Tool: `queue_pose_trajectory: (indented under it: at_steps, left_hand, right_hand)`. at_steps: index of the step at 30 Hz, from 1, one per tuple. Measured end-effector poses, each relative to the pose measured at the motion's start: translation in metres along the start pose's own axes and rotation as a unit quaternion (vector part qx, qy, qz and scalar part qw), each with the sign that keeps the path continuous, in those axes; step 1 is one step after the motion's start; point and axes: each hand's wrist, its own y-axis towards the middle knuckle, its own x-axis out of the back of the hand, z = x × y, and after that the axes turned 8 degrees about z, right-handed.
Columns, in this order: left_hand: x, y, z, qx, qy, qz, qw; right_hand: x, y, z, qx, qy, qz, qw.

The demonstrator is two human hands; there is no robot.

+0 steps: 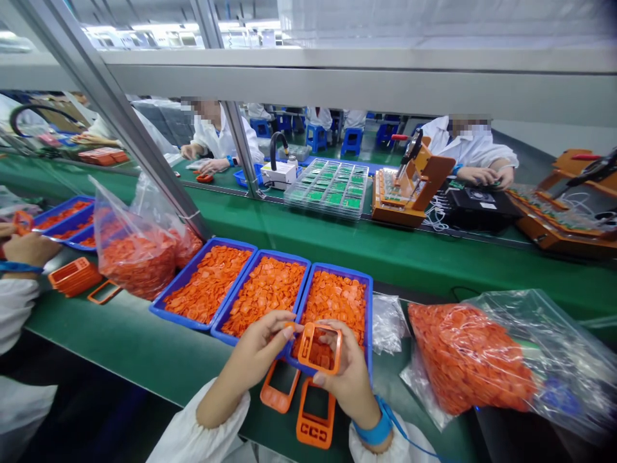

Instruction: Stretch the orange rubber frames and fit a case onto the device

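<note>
My right hand (pixel 353 370) grips an orange plastic frame (pixel 306 347) with a large rectangular window, held tilted over the front of the right blue bin (pixel 369 308). Close beside the frame's upper left corner, my left hand (pixel 263 347) pinches a small orange plastic piece (pixel 290 326), mostly covered by the fingers. Two more orange frames lie on the green table below my hands: a left one (pixel 276 402) and a right one (pixel 315 432) with cut-out slots. Small flat orange pieces fill the right bin, the middle bin (pixel 308 265) and the left bin (pixel 212 243).
A plastic bag of orange pieces (pixel 472 357) lies at the right, another bag (pixel 137 257) at the left. A co-worker's hand (pixel 31 247) is at the far left near stacked frames (pixel 74 276). Across the green belt (pixel 270 222) stand a clear tray (pixel 328 186) and an orange fixture (pixel 405 193).
</note>
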Motion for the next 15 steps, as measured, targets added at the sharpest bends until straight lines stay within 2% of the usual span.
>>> queue_pose_trajectory:
  at_steps: [4, 7, 11, 15]
  left_hand:
    - [0.001, -0.002, -0.003, -0.041, 0.107, -0.025, 0.993]
    - [-0.002, -0.003, -0.012, -0.092, 0.193, 0.012, 0.977]
    - [-0.007, -0.004, -0.017, -0.159, 0.237, 0.048, 0.957]
    - [-0.009, -0.004, -0.011, -0.166, 0.256, 0.035, 0.952]
  right_hand:
    - [0.002, -0.003, -0.005, -0.006, 0.006, 0.001, 1.000]
    - [0.003, -0.003, -0.006, -0.007, 0.004, 0.013, 1.000]
    - [0.001, -0.001, -0.003, -0.001, 0.003, 0.029, 1.000]
    - [0.001, 0.000, -0.001, 0.009, -0.005, 0.030, 0.999]
